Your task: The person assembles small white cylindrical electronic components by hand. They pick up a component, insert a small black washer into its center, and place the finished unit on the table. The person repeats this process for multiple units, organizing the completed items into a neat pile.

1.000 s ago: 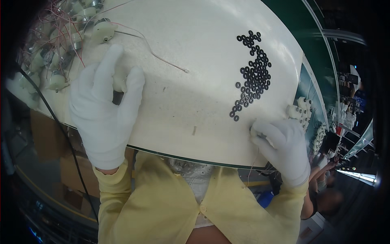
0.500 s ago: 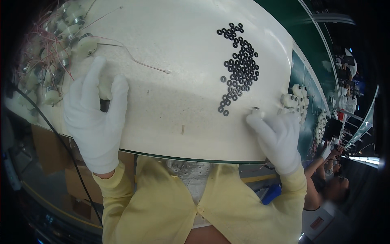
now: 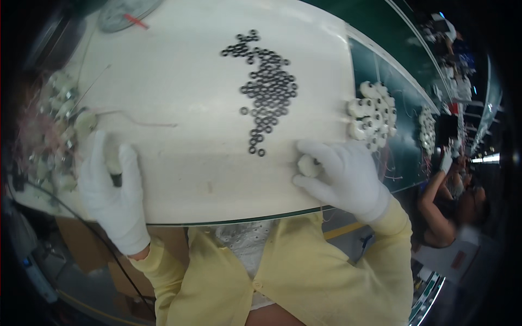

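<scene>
My left hand (image 3: 113,198), in a white glove, has thumb and fingers around a small motor with a pale round cap (image 3: 112,158); its dark end shows lower between them. My right hand (image 3: 348,176), also gloved, pinches a white round-capped motor (image 3: 309,166) low over the table's near right side. A dark spot shows on that cap, and a thin wire hangs below the hand at the table edge. Between the hands, farther off, lies a loose patch of black ring washers (image 3: 269,87).
Tangled pale motors with pink wires (image 3: 51,127) heap at the left, one wire (image 3: 138,118) trailing inward. White-capped motors with dark rings (image 3: 372,114) cluster at right. A grey round dish (image 3: 117,16) is far left. A black cable (image 3: 81,220) crosses the near-left edge. Another person (image 3: 448,212) sits at right.
The view has swung right, so the table's things appear farther left. My right hand has turned, bringing the round cap between its thumb and fingers into sight. My left hand keeps its grip.
</scene>
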A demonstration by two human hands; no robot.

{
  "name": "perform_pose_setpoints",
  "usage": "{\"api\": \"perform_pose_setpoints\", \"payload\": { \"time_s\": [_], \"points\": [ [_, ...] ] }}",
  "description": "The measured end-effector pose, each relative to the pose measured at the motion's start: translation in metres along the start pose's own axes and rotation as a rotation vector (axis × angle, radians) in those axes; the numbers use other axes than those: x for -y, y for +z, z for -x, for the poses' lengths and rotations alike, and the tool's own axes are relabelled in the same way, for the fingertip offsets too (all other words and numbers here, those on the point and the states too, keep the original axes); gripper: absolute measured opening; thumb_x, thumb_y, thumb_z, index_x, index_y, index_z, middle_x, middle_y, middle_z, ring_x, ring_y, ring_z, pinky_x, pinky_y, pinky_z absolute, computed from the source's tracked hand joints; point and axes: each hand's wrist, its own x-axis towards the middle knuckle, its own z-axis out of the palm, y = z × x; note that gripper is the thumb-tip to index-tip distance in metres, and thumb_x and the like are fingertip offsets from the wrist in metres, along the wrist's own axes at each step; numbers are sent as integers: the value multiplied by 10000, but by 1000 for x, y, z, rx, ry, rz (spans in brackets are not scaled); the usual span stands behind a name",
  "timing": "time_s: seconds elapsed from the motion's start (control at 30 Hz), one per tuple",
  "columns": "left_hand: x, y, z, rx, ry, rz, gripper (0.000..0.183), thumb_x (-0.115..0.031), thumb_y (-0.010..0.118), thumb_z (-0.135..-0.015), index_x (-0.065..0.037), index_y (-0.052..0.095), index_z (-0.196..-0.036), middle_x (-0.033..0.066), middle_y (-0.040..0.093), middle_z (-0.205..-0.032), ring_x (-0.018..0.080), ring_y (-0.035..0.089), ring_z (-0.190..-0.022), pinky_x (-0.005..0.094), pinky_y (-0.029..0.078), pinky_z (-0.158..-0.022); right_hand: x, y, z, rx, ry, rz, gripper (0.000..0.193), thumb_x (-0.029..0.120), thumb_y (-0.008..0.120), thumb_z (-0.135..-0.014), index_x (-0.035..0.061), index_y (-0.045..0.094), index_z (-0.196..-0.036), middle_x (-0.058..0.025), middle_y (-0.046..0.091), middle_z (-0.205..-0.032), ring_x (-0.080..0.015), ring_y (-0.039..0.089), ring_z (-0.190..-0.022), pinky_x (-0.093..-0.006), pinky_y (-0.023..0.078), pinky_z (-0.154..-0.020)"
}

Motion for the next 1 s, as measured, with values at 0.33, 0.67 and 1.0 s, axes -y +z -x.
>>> {"api": "perform_pose_setpoints", "payload": {
  "time_s": [0.33, 0.67, 1.0],
  "points": [
    [3, -4, 2, 107, -137, -64, 428, -171, 727, -958, -8, 646, -1345, 188, 690, -1248, 324, 645, -1130, 410, 481, -1004, -55, -67, 84, -166, 557, -166, 511, 86, 829, -752, 40, 673, -1236, -80, 662, -858, -210, 639, -715, -297, 518, -672],
    [8, -2, 0, 95, -125, -62, 418, -174, 709, -967, -4, 644, -1344, 189, 684, -1250, 334, 640, -1131, 420, 480, -992, -100, -24, 118, -341, 777, -220, 630, 39, 793, -806, 29, 610, -1409, -65, 672, -937, -109, 597, -726, -266, 519, -701],
    [2, 0, -3, 99, -111, -106, 429, -168, 711, -962, -2, 636, -1351, 189, 684, -1232, 333, 642, -1117, 417, 483, -983, -110, -18, 132, -459, 819, -329, 207, 33, 759, -863, -15, 684, -1050, -51, 698, -877, -95, 621, -698, -257, 518, -677]
  ]
}}
